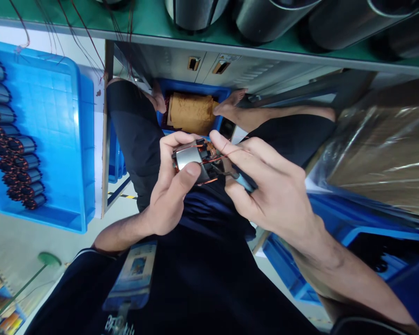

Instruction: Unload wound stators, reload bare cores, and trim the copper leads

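My left hand (172, 186) is closed around a motor stator (189, 157), with the thumb pressed on its shiny metal side. The stator's wound end, with black parts and copper wire, faces right. A blue-handled pair of pliers (242, 180) lies in my right hand (265, 181), its dark metal tip at the wound end. The thumb and index finger of that hand are beside a thin reddish wire (216, 159) running from the stator. The jaws of the pliers are partly hidden, so I cannot see whether they grip the wire.
On the left, a blue tray (56, 125) holds several wound stators (21, 163) in rows. Metal cylinders (272, 18) stand on the green bench (146, 23) ahead, with loose wires hanging over its edge. Brown sheets (192, 111) lie in a bin between my feet. A plastic-wrapped box (387, 149) is on the right.
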Tool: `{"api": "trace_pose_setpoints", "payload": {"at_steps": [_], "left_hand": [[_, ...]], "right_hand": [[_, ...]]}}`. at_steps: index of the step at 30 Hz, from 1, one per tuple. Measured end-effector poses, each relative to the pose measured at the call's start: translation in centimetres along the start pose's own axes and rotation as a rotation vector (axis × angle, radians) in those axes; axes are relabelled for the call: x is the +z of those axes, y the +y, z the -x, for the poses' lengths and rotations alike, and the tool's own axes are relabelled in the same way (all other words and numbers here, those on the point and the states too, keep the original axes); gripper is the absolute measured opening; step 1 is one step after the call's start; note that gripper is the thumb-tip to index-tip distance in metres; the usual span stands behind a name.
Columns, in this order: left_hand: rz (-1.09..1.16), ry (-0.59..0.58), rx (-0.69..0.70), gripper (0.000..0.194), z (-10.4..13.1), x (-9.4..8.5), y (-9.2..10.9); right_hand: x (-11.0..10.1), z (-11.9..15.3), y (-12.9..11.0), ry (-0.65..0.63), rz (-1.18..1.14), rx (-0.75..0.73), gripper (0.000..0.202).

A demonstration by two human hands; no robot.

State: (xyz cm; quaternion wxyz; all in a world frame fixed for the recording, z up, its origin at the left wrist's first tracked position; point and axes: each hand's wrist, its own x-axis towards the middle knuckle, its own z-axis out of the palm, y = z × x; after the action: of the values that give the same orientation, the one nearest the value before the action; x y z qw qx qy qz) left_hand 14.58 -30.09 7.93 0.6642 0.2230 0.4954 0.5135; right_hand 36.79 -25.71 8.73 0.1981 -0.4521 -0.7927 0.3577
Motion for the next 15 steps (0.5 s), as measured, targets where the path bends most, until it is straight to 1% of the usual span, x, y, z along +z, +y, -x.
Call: {"api": "trace_pose_setpoints", "payload": {"at_steps": [2,5,8,11,15], "left_hand": [[-0.027,-0.005,-0.005,0.036,0.3,-0.1,0.2],[-0.045,-0.05,-0.005,0.032,0.8,-0.2,0.6],[-0.069,-0.066,-0.001,0.035,1.1,-0.3,0.8],[-0.07,-0.04,-0.011,0.038,0.8,-0.3,0.4],[0.065,0.007,-0.068,0.041,-0.5,-0.4,-0.5]], "right_hand": [[-0.1,0.0,-0.5,-0.013,-0.007,0.028,0.079],[-0.4,0.2,-1.0,-0.018,0.017,0.054,0.078],[-0.5,0.6,-1.1,0.016,0.057,0.019,0.076],[0.0,0.6,-0.5,0.061,0.04,-0.017,0.074],[1.8,-0.3,1.3,0.042,-0.087,0.057,0.065]]}}
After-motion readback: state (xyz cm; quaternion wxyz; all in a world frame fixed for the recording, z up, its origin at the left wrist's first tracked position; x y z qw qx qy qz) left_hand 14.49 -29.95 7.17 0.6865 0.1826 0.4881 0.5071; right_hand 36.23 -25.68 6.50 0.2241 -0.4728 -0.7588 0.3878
